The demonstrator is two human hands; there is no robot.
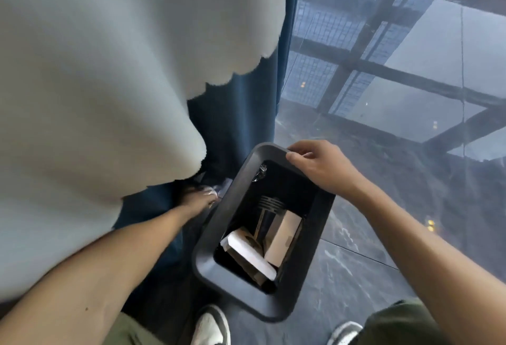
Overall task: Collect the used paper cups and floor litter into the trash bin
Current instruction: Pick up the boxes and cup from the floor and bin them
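Note:
A dark grey trash bin (pixel 216 237) with a rectangular rim stands tilted on the floor between my feet. Inside it lie white and tan boxes (pixel 282 237) and a bit of clear plastic (pixel 260 173). My right hand (pixel 320 165) grips the bin's far rim, thumb over the inner edge. My left hand (pixel 198 196) reaches down beside the bin's left wall, low against the blue curtain, with fingers closed on a clear crinkled plastic wrapper (pixel 220 189). No paper cup is clearly visible.
A white curtain (pixel 95 84) hangs over a blue curtain (pixel 246 114) on the left. To the right is a glossy dark marble floor (pixel 383 207) reflecting a window. My white shoes (pixel 210 328) stand at the bottom edge.

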